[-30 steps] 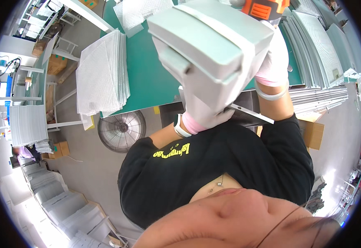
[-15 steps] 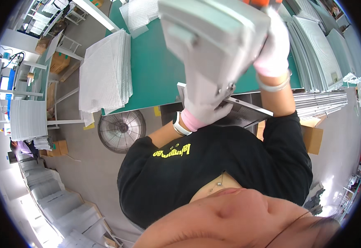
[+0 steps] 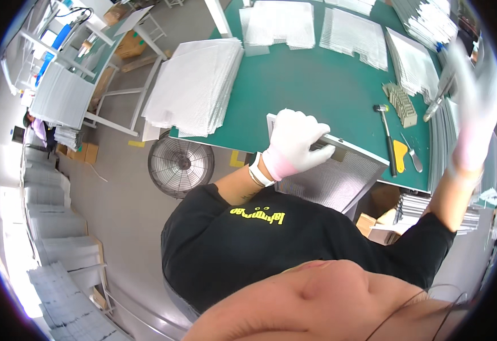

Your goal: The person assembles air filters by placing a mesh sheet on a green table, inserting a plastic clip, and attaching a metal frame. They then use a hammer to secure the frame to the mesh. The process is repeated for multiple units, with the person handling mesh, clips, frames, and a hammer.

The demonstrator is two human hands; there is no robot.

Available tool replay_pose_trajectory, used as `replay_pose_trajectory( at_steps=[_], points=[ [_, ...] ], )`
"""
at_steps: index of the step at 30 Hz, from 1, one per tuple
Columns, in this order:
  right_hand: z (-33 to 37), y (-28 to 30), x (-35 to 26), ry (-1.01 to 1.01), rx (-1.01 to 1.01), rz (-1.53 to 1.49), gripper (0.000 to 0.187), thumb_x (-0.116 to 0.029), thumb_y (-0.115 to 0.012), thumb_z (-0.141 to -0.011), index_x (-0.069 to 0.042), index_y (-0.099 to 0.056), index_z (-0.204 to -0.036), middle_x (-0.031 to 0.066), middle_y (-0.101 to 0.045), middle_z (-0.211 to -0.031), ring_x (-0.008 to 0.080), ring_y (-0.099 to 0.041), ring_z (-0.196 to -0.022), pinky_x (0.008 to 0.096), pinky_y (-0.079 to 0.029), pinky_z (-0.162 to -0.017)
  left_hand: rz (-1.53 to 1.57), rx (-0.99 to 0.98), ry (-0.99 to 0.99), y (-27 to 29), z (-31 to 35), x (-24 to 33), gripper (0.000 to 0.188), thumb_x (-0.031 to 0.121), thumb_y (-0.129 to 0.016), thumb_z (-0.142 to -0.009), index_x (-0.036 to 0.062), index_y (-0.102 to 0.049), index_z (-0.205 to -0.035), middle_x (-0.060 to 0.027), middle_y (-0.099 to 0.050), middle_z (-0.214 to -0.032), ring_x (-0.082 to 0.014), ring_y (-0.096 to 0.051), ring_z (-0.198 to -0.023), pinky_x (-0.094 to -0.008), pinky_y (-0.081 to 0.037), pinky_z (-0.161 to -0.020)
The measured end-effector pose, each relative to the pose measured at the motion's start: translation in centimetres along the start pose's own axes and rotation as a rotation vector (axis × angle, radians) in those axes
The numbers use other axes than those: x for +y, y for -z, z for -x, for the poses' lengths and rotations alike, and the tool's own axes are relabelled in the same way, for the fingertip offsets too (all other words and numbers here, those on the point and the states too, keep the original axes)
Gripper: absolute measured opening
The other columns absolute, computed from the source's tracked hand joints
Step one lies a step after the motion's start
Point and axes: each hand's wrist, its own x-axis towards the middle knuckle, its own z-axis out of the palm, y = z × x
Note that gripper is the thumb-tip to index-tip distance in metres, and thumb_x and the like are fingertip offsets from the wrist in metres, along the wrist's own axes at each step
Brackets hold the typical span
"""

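Observation:
My left hand (image 3: 297, 142), in a white glove with a pink cuff, is closed over the upper edge of a framed mesh panel (image 3: 331, 182). The panel leans between my body and the green table's front edge. My right hand (image 3: 477, 94), also gloved, is raised at the far right and smeared by motion. Beside it is a grey, rod-like metal tool (image 3: 439, 96); whether my fingers hold it is unclear. A hammer (image 3: 388, 136), a yellow scraper (image 3: 399, 154) and a small metal spatula-like tool (image 3: 415, 159) lie near the table's front right corner.
Stacks of white mesh sheets (image 3: 194, 85) stand on the green table (image 3: 299, 79), left, back and right. A row of small beige blocks (image 3: 401, 105) lies beside the hammer. A round floor fan (image 3: 181, 162) stands left of me; a cardboard box (image 3: 367, 223) sits below the table.
The large grey device close in front of me has left that spot, uncovering the table. My right hand has moved right, away from the panel. My left hand stays on the panel.

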Motion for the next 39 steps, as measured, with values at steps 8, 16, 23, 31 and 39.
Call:
replay_pose_trajectory(
  at_steps=[8,16,23,31,39],
  points=[
    [15.2,-3.9,-2.6,-0.085,-0.928,-0.536,0.072,-0.002,-0.067,-0.081,-0.004,-0.045,-0.149,0.0171,-0.067,-0.079,0.0344,-0.066,-0.069,0.0402,-0.054,-0.069,0.007,0.037,-0.145,2.7,0.1,0.2,0.03,0.027,-0.081,-0.066,0.0085,-0.064,-0.082,-0.0073,-0.061,-0.079,-0.0295,-0.06,-0.07,-0.0421,-0.044,-0.066],
    [28.9,9.4,11.8,-1.09,0.119,-0.731,0.072,0.005,-0.058,-0.091,-0.002,-0.031,-0.158,0.0135,-0.03,-0.164,0.0229,-0.034,-0.147,0.0357,-0.027,-0.122,-0.599,-0.248,0.371,13.4,11.8,-11.9,0.073,0.03,-0.084,-0.069,0.0008,-0.058,-0.131,-0.0219,-0.064,-0.126,-0.0389,-0.06,-0.119,-0.0493,-0.045,-0.103],
    [33.0,12.5,24.7,-0.949,-0.066,0.56,0.051,-0.016,-0.059,-0.1,-0.004,-0.047,-0.148,0.0155,-0.051,-0.144,0.0259,-0.05,-0.132,0.0379,-0.042,-0.109,-0.355,-0.456,0.556,17.4,11.6,-15.7,0.047,0.032,-0.066,-0.092,0.0042,-0.065,-0.13,-0.0201,-0.062,-0.133,-0.0336,-0.058,-0.125,-0.0448,-0.042,-0.11],
    [30.8,10.4,27.1,-1.176,-0.428,0.772,0.042,-0.023,-0.063,-0.098,-0.005,-0.06,-0.136,0.0211,-0.066,-0.12,0.0323,-0.065,-0.113,0.0408,-0.052,-0.094,-0.374,0.401,0.332,23.0,5.6,-12.4,0.045,0.025,-0.039,-0.108,-0.0037,-0.056,-0.138,-0.0184,-0.06,-0.139,-0.033,-0.057,-0.128,-0.0427,-0.04,-0.112],
    [18.0,1.9,9.9,-0.579,-0.071,-0.077,0.041,-0.016,-0.065,-0.095,-0.005,-0.063,-0.134,0.0139,-0.07,-0.099,0.0221,-0.068,-0.09,0.0332,-0.053,-0.086,-0.037,-0.291,0.032,5.0,3.8,-2.2,0.056,0.006,-0.065,-0.083,-0.0014,-0.054,-0.137,-0.0249,-0.054,-0.138,-0.0434,-0.049,-0.132,-0.0529,-0.033,-0.115]
  ],
)
